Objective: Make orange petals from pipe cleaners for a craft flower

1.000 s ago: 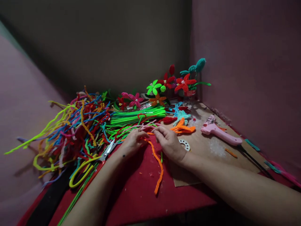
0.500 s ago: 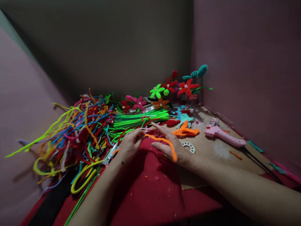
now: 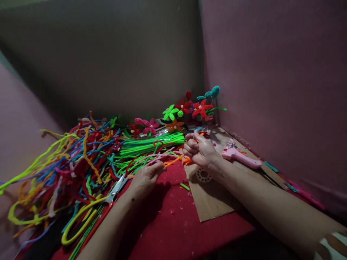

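At ten o'clock lie scissors (image 3: pixel 114 193); my left hand (image 3: pixel 146 177) pinches an orange fuzzy stem (image 3: pixel 174 160) at twelve; my right hand (image 3: pixel 201 151) curls closed around its other end; a pink glue gun (image 3: pixel 241 157) lies at one.

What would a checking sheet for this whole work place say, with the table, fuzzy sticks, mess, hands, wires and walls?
Surface: red tabletop with small scraps; brown board on the right.
Job's things: orange fuzzy stick runs from the left hand toward the right hand.
Clutter: tangled heap of coloured fuzzy sticks, yellow-handled scissors, fuzzy flowers at the back.
Hands: left pinches the orange stick; right has curled fingers, its hold unclear.
Cables: black cord at the handle of a pink glue gun.
Surroundings: grey wall behind, pinkish wall at right.
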{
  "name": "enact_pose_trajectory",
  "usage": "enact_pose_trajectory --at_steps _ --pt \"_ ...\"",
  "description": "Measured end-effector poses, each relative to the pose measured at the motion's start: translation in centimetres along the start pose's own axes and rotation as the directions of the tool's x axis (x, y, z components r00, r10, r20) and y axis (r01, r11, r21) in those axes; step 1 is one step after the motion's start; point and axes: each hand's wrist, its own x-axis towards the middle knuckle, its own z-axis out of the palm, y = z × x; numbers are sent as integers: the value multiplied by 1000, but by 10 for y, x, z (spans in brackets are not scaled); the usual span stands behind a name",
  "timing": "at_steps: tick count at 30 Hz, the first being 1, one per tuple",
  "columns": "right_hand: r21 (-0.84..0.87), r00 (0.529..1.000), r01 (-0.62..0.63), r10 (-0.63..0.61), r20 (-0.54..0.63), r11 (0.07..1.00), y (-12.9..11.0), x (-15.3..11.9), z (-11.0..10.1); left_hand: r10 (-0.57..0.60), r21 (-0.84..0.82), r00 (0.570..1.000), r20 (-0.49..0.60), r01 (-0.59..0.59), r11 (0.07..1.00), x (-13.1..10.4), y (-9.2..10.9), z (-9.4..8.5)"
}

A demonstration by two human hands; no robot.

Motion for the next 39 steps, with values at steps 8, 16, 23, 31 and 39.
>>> enact_pose_trajectory --at_steps 8,16,23,31,39 --pt "35 999 45 -45 9 998 -41 -7 3 8 -75 1000 10 -7 997 -1 -3 -5" --pt "90 981 157 -144 -130 984 -55 -8 4 -11 -55 1000 -3 11 998 -4 -13 -29" --pt "114 968 194 -171 -186 974 -58 -4 -1 25 0 1000 -4 -25 1000 -6 -23 -41" --pt "96 960 245 -227 -162 965 -59 -6 -1 8 -103 1000 -6 -8 995 -7 -25 -50" --pt "190 979 146 -114 -170 971 -44 2 -3 -262 -716 946 -194 46 696 -5 -42 -51"
